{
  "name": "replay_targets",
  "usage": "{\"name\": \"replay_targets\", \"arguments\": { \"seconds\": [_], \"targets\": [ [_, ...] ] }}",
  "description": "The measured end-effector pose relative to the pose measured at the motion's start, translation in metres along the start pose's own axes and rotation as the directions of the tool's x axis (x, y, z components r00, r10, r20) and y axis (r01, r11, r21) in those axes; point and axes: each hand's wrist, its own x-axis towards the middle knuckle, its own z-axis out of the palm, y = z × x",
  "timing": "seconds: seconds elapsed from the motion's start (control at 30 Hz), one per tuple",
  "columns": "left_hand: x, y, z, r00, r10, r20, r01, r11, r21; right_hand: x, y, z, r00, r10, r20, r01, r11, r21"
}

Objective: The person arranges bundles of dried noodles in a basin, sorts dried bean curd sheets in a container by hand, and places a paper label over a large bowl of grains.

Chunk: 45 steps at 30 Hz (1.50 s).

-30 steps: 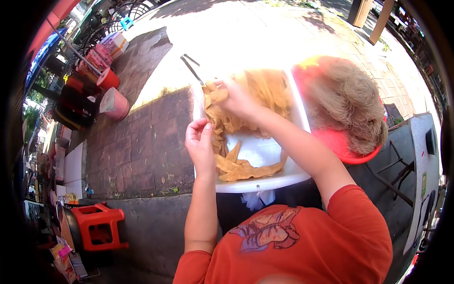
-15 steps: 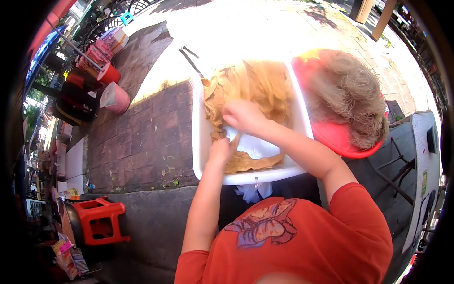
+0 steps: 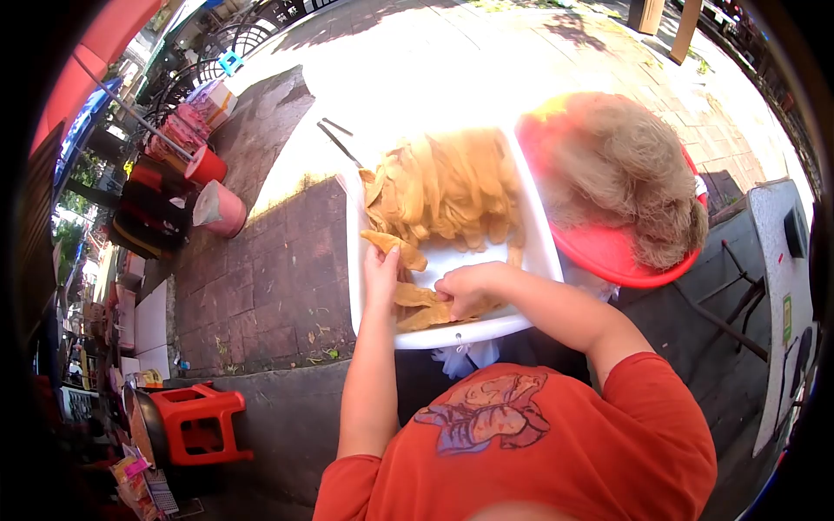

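I read the left hand [image 3: 380, 276] pinching a flat, tapered tan strip [image 3: 400, 251] over the smooth white tub [image 3: 486, 329]; the right hand [image 3: 469, 288], fingers curled, is at limp strips [image 3: 424, 319] inside the near end; whether it grips, I cannot tell

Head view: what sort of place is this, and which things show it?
Probably an outdoor work spot, perhaps street-side: brick paving lies partly in strong sun, with a red stool and a pink bucket to the left.
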Motion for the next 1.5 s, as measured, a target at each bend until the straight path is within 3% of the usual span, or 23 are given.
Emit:
{"name": "replay_targets", "arguments": {
  "seconds": [0.07,0.13,0.23,0.33,0.4,0.5,0.6,0.63,0.7,0.73,0.77,0.83,0.9,0.93,1.03,1.07,1.17,1.2,1.3,1.37,1.4,1.43,1.5],
  "targets": [
    [0.001,0.012,-0.004,0.998,-0.068,-0.009,0.066,0.984,-0.165,0.0,0.003,0.007,0.999,-0.008,-0.045,0.008,1.0,0.002],
    [-0.002,0.02,0.0,0.998,-0.049,-0.045,0.04,0.98,-0.195,0.016,0.011,0.017,0.999,-0.006,-0.037,0.005,1.0,-0.027],
    [0.002,0.015,-0.006,0.997,-0.03,-0.075,0.014,0.978,-0.21,0.016,0.003,-0.003,0.981,0.015,0.192,-0.012,1.0,-0.017],
    [0.002,0.019,-0.002,0.994,-0.021,-0.11,-0.001,0.982,-0.189,0.004,0.017,-0.025,0.981,-0.158,0.113,0.114,0.94,0.321],
    [0.001,0.022,0.0,0.992,-0.018,-0.128,0.0,0.991,-0.134,-0.011,0.024,-0.047,0.98,-0.185,0.067,0.106,0.782,0.614],
    [0.003,0.016,0.001,0.968,0.02,-0.249,-0.055,0.99,-0.132,-0.012,0.033,-0.058,0.957,-0.159,-0.243,0.288,0.403,0.869],
    [0.002,0.018,-0.001,0.972,0.001,-0.236,-0.025,0.995,-0.1,-0.012,0.023,-0.062,0.892,-0.072,-0.446,0.427,0.453,0.782],
    [0.001,0.018,0.0,0.975,0.008,-0.222,-0.032,0.994,-0.105,-0.001,0.025,-0.053,0.824,-0.056,-0.564,0.517,0.481,0.708],
    [-0.003,0.028,0.009,0.981,0.028,-0.19,-0.051,0.992,-0.117,0.003,0.009,-0.045,0.732,0.061,-0.678,0.53,0.574,0.624],
    [-0.008,0.034,0.017,0.987,0.053,-0.152,-0.07,0.992,-0.107,0.008,0.001,-0.037,0.639,0.107,-0.762,0.443,0.759,0.478],
    [-0.015,0.041,0.027,0.991,0.079,-0.111,-0.09,0.991,-0.096,0.013,-0.005,-0.029,0.499,0.043,-0.866,0.346,0.906,0.245],
    [-0.021,0.042,0.031,0.994,0.102,-0.039,-0.106,0.989,-0.107,0.026,0.003,-0.014,0.454,-0.1,-0.885,0.299,0.953,0.046],
    [-0.023,0.039,0.031,0.995,0.101,0.016,-0.097,0.983,-0.155,0.02,-0.003,-0.016,0.407,-0.121,-0.906,0.33,0.944,0.022],
    [-0.024,0.039,0.029,0.997,0.066,0.037,-0.05,0.937,-0.346,0.017,-0.005,-0.018,0.386,-0.131,-0.913,0.344,0.939,0.011],
    [-0.026,0.049,0.031,0.994,0.043,0.105,-0.008,0.95,-0.313,0.015,-0.005,-0.022,0.492,-0.004,-0.871,0.342,0.92,0.189],
    [-0.028,0.05,0.034,0.994,0.05,0.095,-0.021,0.957,-0.289,0.015,-0.005,-0.021,0.537,0.11,-0.837,0.342,0.878,0.334],
    [-0.029,0.052,0.027,0.959,0.151,0.239,-0.075,0.951,-0.3,0.013,-0.006,-0.023,0.502,0.211,-0.839,0.361,0.83,0.425],
    [-0.031,0.053,0.026,0.959,0.161,0.232,-0.083,0.946,-0.313,0.013,-0.004,-0.024,0.418,0.118,-0.901,0.341,0.899,0.276],
    [-0.033,0.056,0.023,0.968,0.167,0.188,-0.085,0.922,-0.379,0.003,-0.015,-0.038,0.264,-0.023,-0.964,0.427,0.899,0.096],
    [-0.03,0.057,0.021,0.984,0.125,0.126,-0.055,0.89,-0.452,-0.01,-0.028,-0.063,0.167,-0.017,-0.986,0.371,0.927,0.047],
    [-0.029,0.061,0.02,0.991,0.072,0.116,-0.023,0.927,-0.374,-0.009,-0.03,-0.077,0.097,-0.012,-0.995,0.336,0.942,0.022],
    [-0.027,0.057,0.021,0.986,0.042,0.162,-0.012,0.984,-0.18,-0.001,-0.018,-0.092,0.051,-0.027,-0.998,0.387,0.922,-0.005],
    [-0.023,0.04,0.022,0.969,-0.042,0.244,-0.014,0.975,0.221,-0.011,-0.02,-0.125,0.168,0.076,-0.983,0.113,0.989,0.096]
  ]
}}
